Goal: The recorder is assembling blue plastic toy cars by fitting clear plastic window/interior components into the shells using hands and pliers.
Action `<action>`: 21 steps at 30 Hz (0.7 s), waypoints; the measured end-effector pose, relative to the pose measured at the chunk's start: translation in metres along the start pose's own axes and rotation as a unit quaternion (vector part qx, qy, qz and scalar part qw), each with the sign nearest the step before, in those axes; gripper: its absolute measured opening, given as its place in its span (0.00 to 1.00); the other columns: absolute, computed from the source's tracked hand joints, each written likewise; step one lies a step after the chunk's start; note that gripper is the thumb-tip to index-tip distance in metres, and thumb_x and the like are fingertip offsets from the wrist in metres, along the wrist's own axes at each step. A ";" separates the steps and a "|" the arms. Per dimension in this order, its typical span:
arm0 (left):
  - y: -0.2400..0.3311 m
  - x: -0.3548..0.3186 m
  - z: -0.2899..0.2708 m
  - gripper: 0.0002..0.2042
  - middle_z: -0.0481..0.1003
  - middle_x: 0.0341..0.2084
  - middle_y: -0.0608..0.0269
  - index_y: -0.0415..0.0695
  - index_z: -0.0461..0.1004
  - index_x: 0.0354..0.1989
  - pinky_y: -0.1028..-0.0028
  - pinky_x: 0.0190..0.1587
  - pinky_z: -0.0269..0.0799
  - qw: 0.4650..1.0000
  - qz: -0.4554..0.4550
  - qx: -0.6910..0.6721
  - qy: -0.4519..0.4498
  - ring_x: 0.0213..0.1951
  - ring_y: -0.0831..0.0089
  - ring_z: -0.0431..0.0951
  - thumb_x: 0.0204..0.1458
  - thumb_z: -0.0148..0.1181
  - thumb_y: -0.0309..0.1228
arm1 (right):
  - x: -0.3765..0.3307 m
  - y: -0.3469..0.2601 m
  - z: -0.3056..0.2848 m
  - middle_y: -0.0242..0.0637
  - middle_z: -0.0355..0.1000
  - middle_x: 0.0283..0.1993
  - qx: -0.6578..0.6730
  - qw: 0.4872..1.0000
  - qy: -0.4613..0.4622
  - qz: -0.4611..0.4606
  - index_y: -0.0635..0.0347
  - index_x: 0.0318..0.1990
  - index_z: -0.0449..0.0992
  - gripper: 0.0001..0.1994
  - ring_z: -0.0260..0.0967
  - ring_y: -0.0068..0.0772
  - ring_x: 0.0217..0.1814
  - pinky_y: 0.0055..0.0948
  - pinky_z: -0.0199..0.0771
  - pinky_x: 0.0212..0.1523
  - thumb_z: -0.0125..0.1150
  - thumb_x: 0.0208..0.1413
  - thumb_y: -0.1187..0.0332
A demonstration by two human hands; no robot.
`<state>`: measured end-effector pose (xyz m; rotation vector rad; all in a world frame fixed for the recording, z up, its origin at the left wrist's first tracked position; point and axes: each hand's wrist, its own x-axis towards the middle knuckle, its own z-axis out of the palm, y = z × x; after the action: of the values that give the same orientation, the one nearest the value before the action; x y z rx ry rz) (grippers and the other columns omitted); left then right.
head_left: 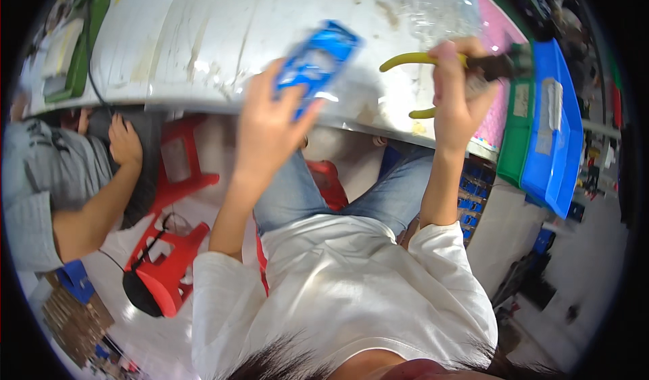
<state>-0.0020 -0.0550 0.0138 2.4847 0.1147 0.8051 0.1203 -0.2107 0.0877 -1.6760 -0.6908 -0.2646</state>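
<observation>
My left hand [267, 120] is closed on a flat, rectangular, shiny blue piece [332, 45], raised over the near part of the white table [209, 42]. Motion smears the piece, so its exact kind does not show; a paler patch lies in its middle. On the right, my right hand [456, 106] grips a pair of pliers with yellow handles [405, 60]. The handles spread apart toward the left, and the dark metal head points right, close to the bins. Whether the jaws touch anything is hard to make out.
A green bin [515, 130] and a blue bin [561, 143] stand at the table's right edge. Clear plastic bags [436, 5] and pink bubble wrap [497, 25] lie at the far right. To my left sits another person [54, 164], near red stools [177, 262].
</observation>
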 end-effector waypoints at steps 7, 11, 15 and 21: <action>-0.112 0.013 -0.067 0.14 0.68 0.38 0.40 0.34 0.72 0.27 0.62 0.43 0.64 0.950 -0.100 0.253 0.150 0.39 0.48 0.69 0.47 0.58 0.36 | 0.010 0.029 0.047 0.41 0.68 0.17 -0.404 0.898 -0.170 0.046 0.67 0.31 0.66 0.23 0.70 0.41 0.19 0.34 0.68 0.21 0.62 0.40 0.53; -0.165 0.020 -0.103 0.14 0.69 0.39 0.41 0.38 0.74 0.29 0.62 0.44 0.63 0.926 -0.134 0.322 0.144 0.40 0.49 0.69 0.47 0.58 0.39 | 0.003 0.053 0.116 0.33 0.68 0.17 -0.410 0.898 -0.141 0.069 0.71 0.36 0.63 0.34 0.69 0.31 0.20 0.28 0.66 0.21 0.64 0.35 0.46; -0.072 0.058 -0.070 0.13 0.69 0.41 0.46 0.40 0.73 0.34 0.62 0.48 0.59 0.880 -0.048 0.420 0.217 0.46 0.54 0.67 0.45 0.59 0.37 | 0.001 0.040 0.100 0.39 0.67 0.28 -0.431 0.888 -0.124 0.100 0.74 0.44 0.62 0.39 0.68 0.26 0.28 0.24 0.65 0.23 0.64 0.34 0.45; 0.079 0.098 0.040 0.09 0.72 0.31 0.54 0.39 0.71 0.31 0.66 0.41 0.63 0.984 0.178 -0.002 -0.023 0.36 0.58 0.70 0.42 0.59 0.28 | -0.100 0.019 -0.008 0.42 0.63 0.31 -0.120 0.990 0.016 -0.077 0.66 0.41 0.66 0.20 0.65 0.41 0.29 0.32 0.66 0.28 0.59 0.40 0.67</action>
<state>0.0952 -0.1181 0.0772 2.5536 -0.3565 0.8850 0.0529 -0.2491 0.0211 -1.8449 -0.7908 -0.4996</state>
